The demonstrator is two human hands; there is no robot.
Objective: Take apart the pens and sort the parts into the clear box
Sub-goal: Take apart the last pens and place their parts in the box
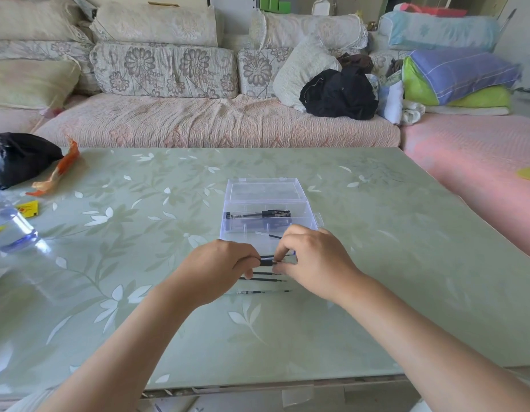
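The left hand (225, 263) and right hand (311, 260) each pinch one end of a thin black plastic pen (266, 262), fingers curled tight, just in front of the clear plastic box (263, 193). This looks like the pulling-apart step. Next: tug gently, then sort the parts.

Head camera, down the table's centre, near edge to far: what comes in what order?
Nearest first: lone refill → two refills → black pen part pinched by left hand and right hand → clear box: front refill, then pens → open lid → sofa.
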